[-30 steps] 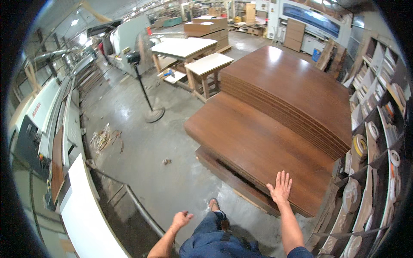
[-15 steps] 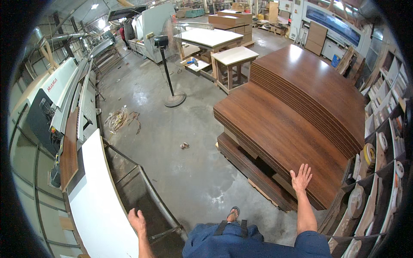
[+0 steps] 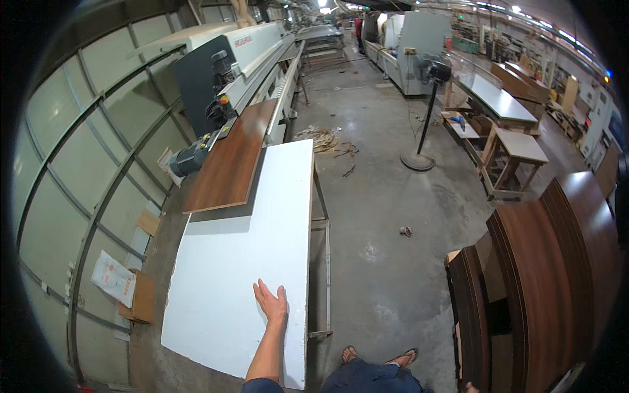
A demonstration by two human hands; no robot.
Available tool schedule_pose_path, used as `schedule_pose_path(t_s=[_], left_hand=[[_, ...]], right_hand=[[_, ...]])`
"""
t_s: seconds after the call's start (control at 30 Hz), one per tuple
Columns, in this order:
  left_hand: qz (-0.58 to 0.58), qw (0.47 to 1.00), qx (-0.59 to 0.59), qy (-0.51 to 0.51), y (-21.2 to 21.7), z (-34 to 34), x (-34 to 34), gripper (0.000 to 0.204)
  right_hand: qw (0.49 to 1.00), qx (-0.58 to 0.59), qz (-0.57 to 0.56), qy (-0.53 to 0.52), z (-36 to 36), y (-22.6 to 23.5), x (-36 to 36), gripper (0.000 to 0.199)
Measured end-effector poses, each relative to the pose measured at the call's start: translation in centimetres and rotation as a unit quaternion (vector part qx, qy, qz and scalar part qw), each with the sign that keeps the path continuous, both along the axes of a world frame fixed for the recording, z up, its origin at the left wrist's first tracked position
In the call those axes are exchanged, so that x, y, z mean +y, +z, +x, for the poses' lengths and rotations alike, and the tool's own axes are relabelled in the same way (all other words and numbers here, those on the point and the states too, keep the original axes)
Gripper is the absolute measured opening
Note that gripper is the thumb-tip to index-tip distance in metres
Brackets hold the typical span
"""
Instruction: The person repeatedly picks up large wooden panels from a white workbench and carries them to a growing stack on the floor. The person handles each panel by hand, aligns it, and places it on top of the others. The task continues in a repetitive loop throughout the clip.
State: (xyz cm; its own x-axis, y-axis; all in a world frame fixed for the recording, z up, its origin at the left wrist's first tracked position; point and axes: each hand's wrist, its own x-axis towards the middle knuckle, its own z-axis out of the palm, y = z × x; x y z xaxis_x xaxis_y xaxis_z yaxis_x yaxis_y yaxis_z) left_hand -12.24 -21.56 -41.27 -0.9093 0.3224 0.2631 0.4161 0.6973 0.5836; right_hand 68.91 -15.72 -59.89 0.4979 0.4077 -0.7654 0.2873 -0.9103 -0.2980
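My left hand (image 3: 270, 301) is over the white tabletop (image 3: 223, 268), fingers stretched and spread, holding nothing. Whether the palm presses on the surface I cannot tell. Past the hand, a dark brown wood-grain panel (image 3: 236, 157) slants from the far end of the white top to the long edge machine (image 3: 242, 49). Of my right hand (image 3: 471, 388) just a bit shows at the lower edge, beside the stack of brown panels (image 3: 531, 281); its fingers are mostly cut off.
A metal frame (image 3: 327, 275) carries the white top. Tangled strapping (image 3: 325, 139) and a small coil (image 3: 406, 232) lie on the concrete floor. A pedestal fan (image 3: 419, 160) stands ahead, left of a small wooden table (image 3: 522, 145). At left, a cardboard box (image 3: 139, 298) is by the wall.
The view has swung left. My left hand has gone from the white top's edge to over its surface. My right hand has left the top of the brown panels and dropped to the lower edge.
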Motion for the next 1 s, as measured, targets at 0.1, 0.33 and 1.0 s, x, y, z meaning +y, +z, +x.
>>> schedule_pose_path(t_s=[0.1,0.33,1.0], left_hand=[[0.087,0.996,0.005,-0.002,-1.5,-4.7,0.3,0.076],[0.509,0.778,-0.358,0.09,-3.9,-26.7,2.1,0.034],[0.567,0.684,-0.456,0.055,-3.8,-25.7,1.4,0.022]], right_hand=[[0.989,0.134,-0.001,-0.062,-1.7,0.0,-2.8,0.035],[0.985,0.154,0.078,-0.015,-12.1,8.2,1.1,0.026],[0.999,0.053,-0.002,0.006,-14.0,12.9,-5.3,0.034]])
